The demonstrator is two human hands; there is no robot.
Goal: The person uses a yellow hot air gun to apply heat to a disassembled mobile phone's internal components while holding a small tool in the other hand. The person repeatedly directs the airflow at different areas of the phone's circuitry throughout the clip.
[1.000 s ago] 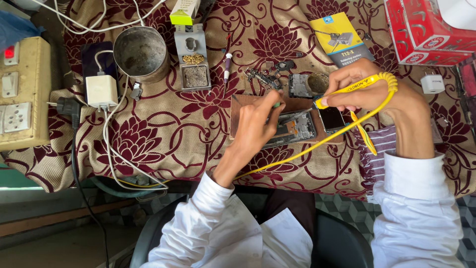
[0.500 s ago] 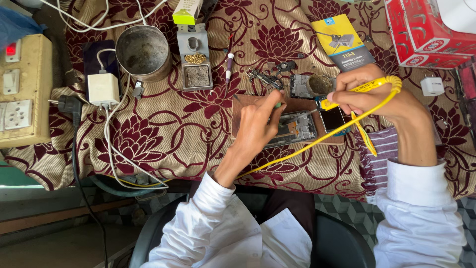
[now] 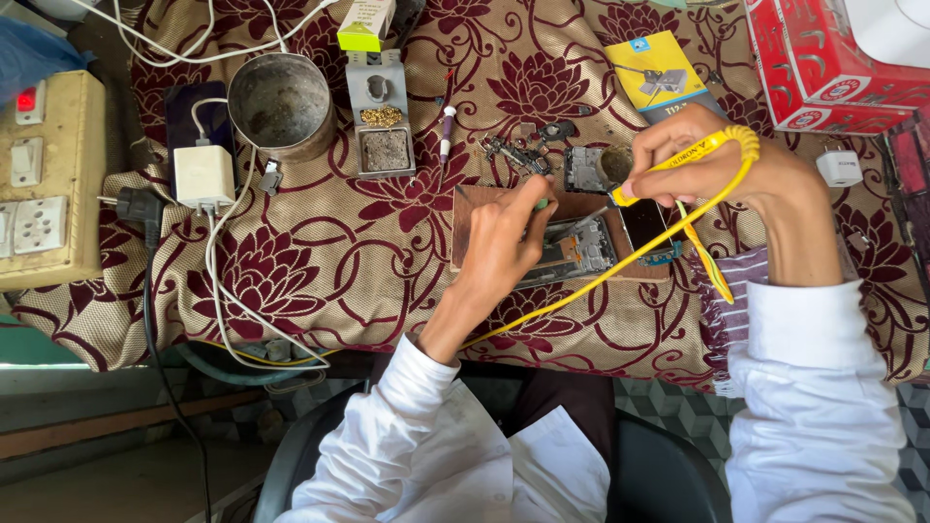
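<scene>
Counted: one yellow soldering iron (image 3: 678, 160) gripped in right hand (image 3: 722, 169); one opened phone (image 3: 572, 250) pinned under closed left hand (image 3: 504, 242); one wooden board (image 3: 467, 218)

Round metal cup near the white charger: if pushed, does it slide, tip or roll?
The metal cup stands upright and looks wide for its height, so it would probably slide, not tip. The patterned cloth may drag on it. Knocked over, its round wall would likely roll.

Single head view, straight down, close over worktable (image 3: 320, 291).

Long white shirt sleeves (image 3: 814, 387), buttoned cuffs
</scene>
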